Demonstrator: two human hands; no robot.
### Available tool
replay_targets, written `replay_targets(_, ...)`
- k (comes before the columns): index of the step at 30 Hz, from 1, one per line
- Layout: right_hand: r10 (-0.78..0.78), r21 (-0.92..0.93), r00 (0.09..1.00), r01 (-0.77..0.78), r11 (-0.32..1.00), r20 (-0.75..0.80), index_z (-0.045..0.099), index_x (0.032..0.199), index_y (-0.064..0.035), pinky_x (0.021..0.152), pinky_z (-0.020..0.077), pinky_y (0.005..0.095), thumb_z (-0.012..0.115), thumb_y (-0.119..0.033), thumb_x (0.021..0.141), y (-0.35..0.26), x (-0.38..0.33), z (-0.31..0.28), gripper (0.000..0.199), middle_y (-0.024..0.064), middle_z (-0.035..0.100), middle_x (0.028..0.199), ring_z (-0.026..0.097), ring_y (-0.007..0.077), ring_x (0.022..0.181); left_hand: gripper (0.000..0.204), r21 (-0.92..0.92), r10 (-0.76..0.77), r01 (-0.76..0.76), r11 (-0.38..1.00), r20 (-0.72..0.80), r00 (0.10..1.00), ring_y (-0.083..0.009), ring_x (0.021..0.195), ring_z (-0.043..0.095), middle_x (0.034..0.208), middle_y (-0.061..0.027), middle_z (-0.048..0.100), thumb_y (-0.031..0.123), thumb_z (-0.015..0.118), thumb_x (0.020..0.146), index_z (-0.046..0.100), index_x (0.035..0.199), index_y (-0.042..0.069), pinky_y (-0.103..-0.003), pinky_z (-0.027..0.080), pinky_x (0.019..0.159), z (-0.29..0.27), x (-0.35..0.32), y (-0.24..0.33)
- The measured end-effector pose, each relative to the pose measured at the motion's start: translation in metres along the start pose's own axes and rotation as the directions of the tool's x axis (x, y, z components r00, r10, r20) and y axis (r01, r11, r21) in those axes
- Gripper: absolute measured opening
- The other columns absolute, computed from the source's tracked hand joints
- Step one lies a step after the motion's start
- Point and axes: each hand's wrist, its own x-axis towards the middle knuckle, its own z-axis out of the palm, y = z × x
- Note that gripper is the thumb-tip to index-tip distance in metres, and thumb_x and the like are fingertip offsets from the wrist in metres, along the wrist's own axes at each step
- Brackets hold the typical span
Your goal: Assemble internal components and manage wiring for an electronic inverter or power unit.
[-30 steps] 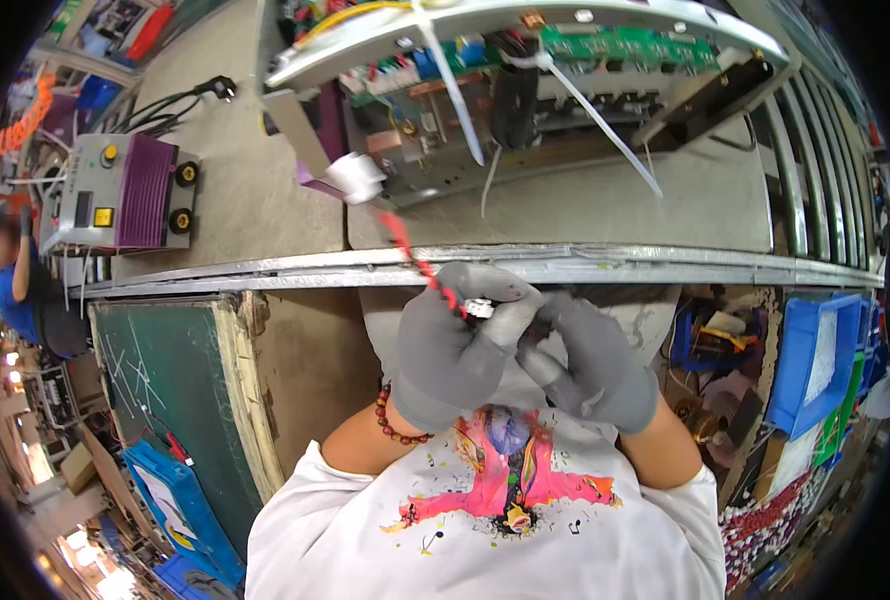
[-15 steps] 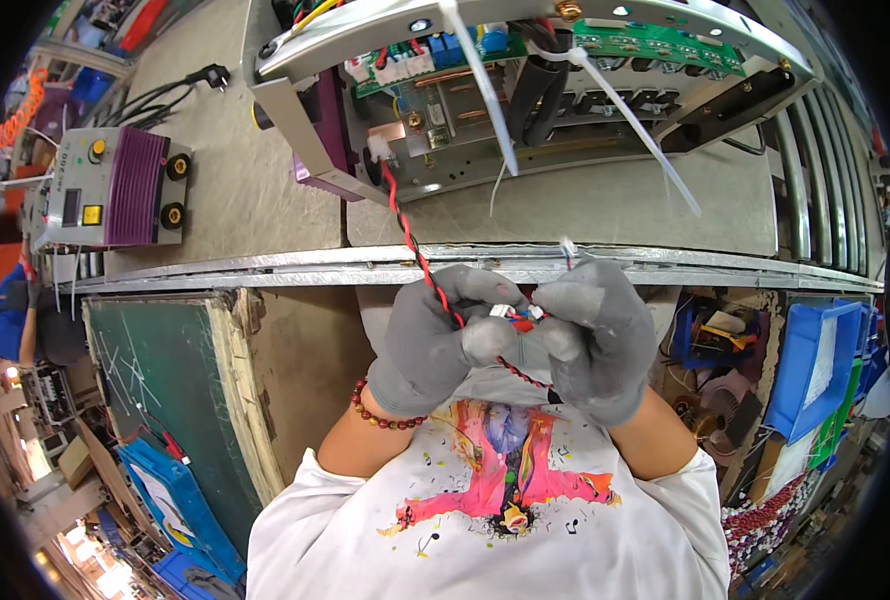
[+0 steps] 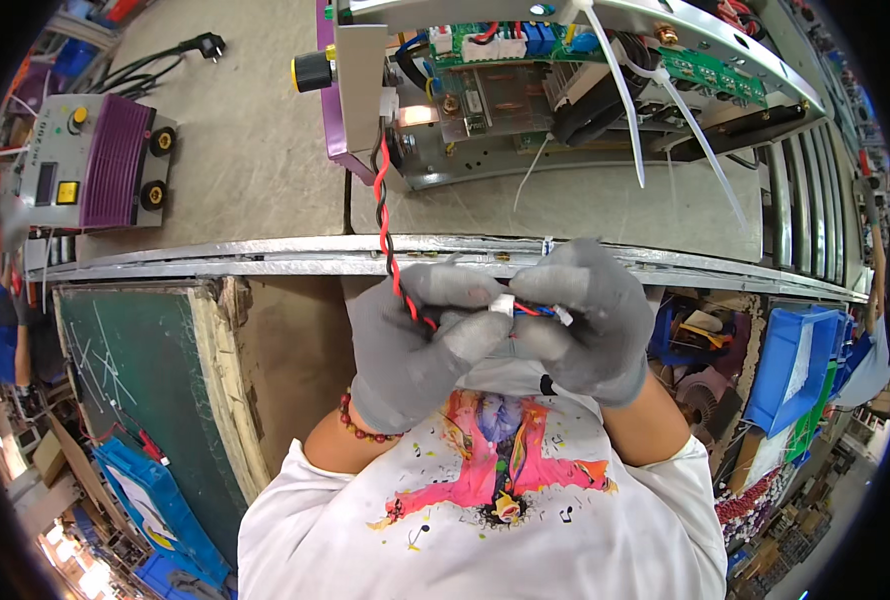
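Observation:
Both hands wear grey gloves and meet in front of the bench edge. My left hand [image 3: 420, 335] is closed, pinching a small white connector [image 3: 503, 303] between thumb and forefinger. From the chassis [image 3: 485, 170] a twisted red and black cable [image 3: 383, 215] hangs down into this hand. My right hand [image 3: 590, 325] closes around short red and blue wires [image 3: 531, 310] that come out of the connector. A second white plug [image 3: 563, 315] sits at the wires' other end, by the right fingers. Part of the wiring is hidden by the gloves.
The open metal chassis holds green circuit boards [image 3: 510, 45], with loose white cable ties [image 3: 620, 90] hanging from it. A purple and grey power unit [image 3: 95, 165] and a black plug lead [image 3: 200, 45] lie left on the bench. Blue bins [image 3: 790, 365] stand at right; a person works far left.
My head view has shifted, so the chassis appears farther right. My left hand has moved along to the connector's end, and the second plug now shows beside my right fingers.

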Motion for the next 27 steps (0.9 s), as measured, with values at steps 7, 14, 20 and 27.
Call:
replay_targets(7, 0.273, 0.872, 0.931, 0.087, 0.481, -0.243, 0.060, 0.112, -0.0095, 0.048, 0.0378, 0.0251, 0.063, -0.025, 0.091, -0.009, -0.005, -0.019, 0.026, -0.0007, 0.052, 0.078, 0.042, 0.0099, 0.056, 0.038, 0.156, 0.075, -0.087, 0.984, 0.084, 0.994, -0.0077, 0.066, 0.053, 0.072, -0.0016, 0.057, 0.003, 0.071, 0.067, 0.065, 0.104, -0.004, -0.024, 0.043, 0.062, -0.024, 0.012, -0.020)
replay_targets(14, 0.447, 0.908, 0.800, 0.281, 0.311, -0.400, 0.054, 0.107, 0.0007, 0.039, 0.0279, 0.0200, 0.046, -0.019, 0.101, -0.020, 0.009, -0.029, 0.022, 0.0006, 0.041, 0.074, 0.027, 0.0062, 0.049, 0.057, -0.267, -0.142, 0.198, 0.943, 0.215, 0.966, -0.0069, 0.070, 0.052, 0.070, 0.0032, 0.053, 0.018, 0.078, 0.074, 0.058, 0.120, -0.010, -0.026, 0.046, 0.074, -0.019, 0.006, -0.058)
replay_targets(20, 0.391, 0.918, 0.843, 0.267, 0.292, -0.369, 0.052, 0.116, 0.0036, 0.043, 0.0359, 0.0237, 0.053, -0.021, 0.098, -0.022, 0.004, -0.033, 0.031, 0.0018, 0.040, 0.075, 0.030, 0.0080, 0.053, 0.029, 0.115, -0.030, 0.007, 0.993, 0.196, 0.980, -0.0098, 0.073, 0.057, 0.078, -0.0024, 0.063, 0.006, 0.069, 0.080, 0.066, 0.107, -0.005, -0.027, 0.048, 0.071, -0.008, 0.009, -0.034)
replay_targets(27, -0.067, 0.130, 0.991, 0.082, 0.988, -0.117, 0.055, 0.117, -0.0007, 0.072, 0.0471, 0.0344, 0.075, -0.016, 0.077, -0.003, -0.014, -0.003, 0.047, 0.0136, 0.058, 0.102, 0.059, 0.0216, 0.086, 0.022, -0.009, -0.252, 0.257, 0.966, 0.155, 0.955, -0.0062, 0.066, 0.054, 0.080, -0.0030, 0.064, 0.016, 0.055, 0.094, 0.064, 0.100, -0.003, -0.023, 0.044, 0.059, -0.002, -0.002, -0.007)
